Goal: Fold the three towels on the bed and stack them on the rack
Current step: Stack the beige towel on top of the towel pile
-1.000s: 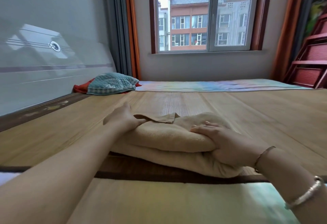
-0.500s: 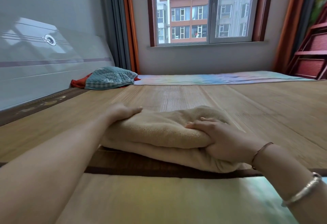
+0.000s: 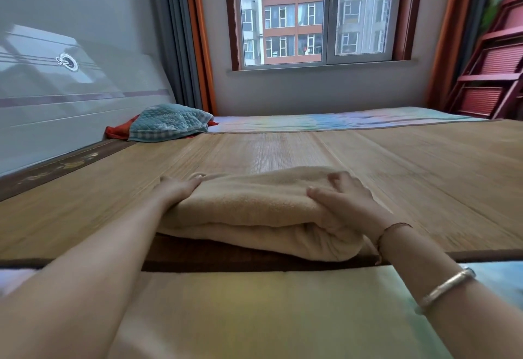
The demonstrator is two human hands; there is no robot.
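A beige towel (image 3: 254, 205) lies folded into a thick bundle on the bamboo mat (image 3: 283, 152), close to the bed's near edge. My left hand (image 3: 177, 190) rests against the towel's left end, fingers fairly straight, with the tips touching its far left corner. My right hand (image 3: 346, 203) covers the right end, thumb across the top and fingers curved over the far right corner. At the back left a teal quilted cloth (image 3: 169, 122) lies crumpled on top of a red cloth (image 3: 119, 132). A red rack (image 3: 495, 75) stands at the far right.
The grey headboard (image 3: 70, 98) runs along the left side. A pastel sheet (image 3: 339, 120) covers the bed's far strip below the window (image 3: 311, 13). Orange and grey curtains hang at both sides of the window. The mat's dark border (image 3: 226, 259) crosses just in front of the towel.
The loose corner that my left hand held down is now tucked flat. My left hand slid to the towel's left end and my right hand moved farther over the right end.
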